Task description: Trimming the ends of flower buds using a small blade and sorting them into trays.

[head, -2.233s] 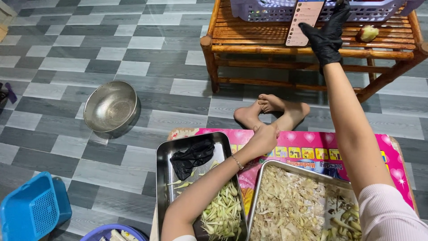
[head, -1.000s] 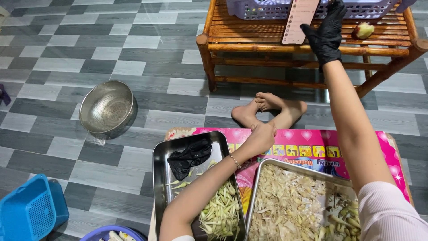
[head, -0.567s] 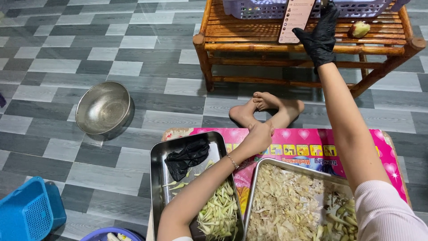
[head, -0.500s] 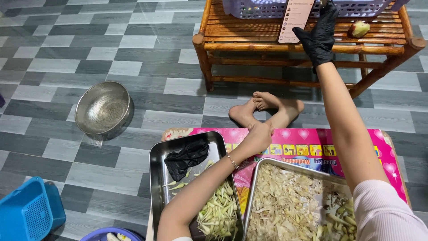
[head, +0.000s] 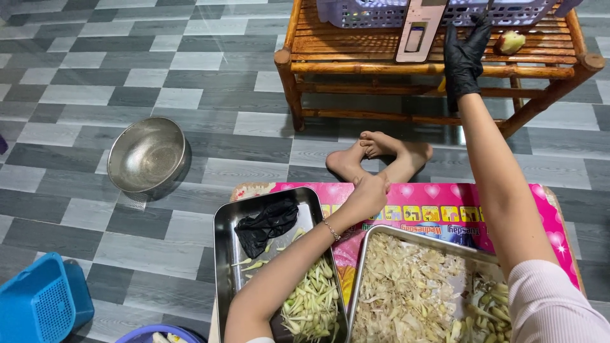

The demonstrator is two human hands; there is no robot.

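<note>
My right hand (head: 466, 56), in a black glove, reaches up to the wooden bench (head: 356, 63) beside a pinkish phone (head: 417, 32) that leans upright against a lilac basket (head: 362, 11); whether the fingers hold anything I cannot tell. My bare left hand (head: 368, 194) rests as a loose fist on the pink table (head: 438, 209), between two steel trays. The left tray (head: 222, 254) holds a crumpled black glove (head: 267, 222) and pale green stalk pieces (head: 311, 305). The right tray (head: 406, 235) is full of pale shredded peelings. My bare feet (head: 381, 155) are crossed on the floor.
A steel colander bowl (head: 146, 155) sits on the grey checkered floor at the left. A blue plastic basket (head: 38, 305) stands at the lower left, a purple-rimmed bowl (head: 159, 333) at the bottom edge. A greenish fruit piece (head: 509, 42) lies on the bench at the right.
My gloved right hand stays up by the phone on the bench, shifting only slightly. The left hand keeps its place on the table. The view has drifted a little.
</note>
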